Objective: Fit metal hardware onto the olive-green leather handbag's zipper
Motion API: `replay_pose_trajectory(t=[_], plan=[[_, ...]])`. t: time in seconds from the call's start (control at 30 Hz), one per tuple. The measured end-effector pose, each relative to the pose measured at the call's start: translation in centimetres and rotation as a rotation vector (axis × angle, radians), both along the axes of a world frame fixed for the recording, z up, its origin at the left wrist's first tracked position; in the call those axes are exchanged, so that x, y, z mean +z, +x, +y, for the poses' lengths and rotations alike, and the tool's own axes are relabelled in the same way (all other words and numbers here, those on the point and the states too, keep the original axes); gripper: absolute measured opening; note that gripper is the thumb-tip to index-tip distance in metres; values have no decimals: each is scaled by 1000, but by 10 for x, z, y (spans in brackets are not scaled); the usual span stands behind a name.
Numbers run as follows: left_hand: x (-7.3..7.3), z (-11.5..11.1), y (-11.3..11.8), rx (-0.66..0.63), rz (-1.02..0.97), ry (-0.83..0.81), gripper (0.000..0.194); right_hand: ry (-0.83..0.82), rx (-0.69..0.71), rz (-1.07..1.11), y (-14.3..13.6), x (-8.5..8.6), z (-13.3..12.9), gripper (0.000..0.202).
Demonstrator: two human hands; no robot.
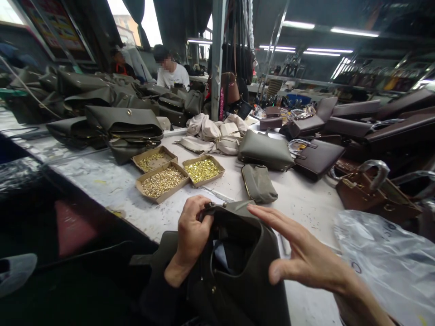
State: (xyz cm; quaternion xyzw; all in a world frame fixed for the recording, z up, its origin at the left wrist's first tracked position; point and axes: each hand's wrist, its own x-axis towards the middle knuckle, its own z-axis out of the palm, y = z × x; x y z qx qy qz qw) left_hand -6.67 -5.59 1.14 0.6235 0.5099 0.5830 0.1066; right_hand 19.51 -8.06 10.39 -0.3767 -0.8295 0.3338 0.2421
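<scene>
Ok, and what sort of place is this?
Probably a handbag workshop or small factory: many similar green bags and brown bags are heaped together, shallow trays hold small gold-coloured pieces, and the left hand grips an open bag.

Behind the long white surface (299,194), daylight comes in through the windows (151,22) beside dark curtains (134,10), a grey post (217,59) stands near the middle, and bright tube lights (354,32) hang across the dim room to the right.
</scene>
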Motion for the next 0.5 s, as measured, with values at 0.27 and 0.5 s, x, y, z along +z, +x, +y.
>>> replay_pose_trajectory(t=[0.27, 0.5], plan=[[9, 0, 3, -187, 56, -140, 41, 198, -316, 230, -24, -68, -24, 19], [42, -29, -60, 53, 94, 90, 33, 206, -576, 422, -16, -73, -24, 20]])
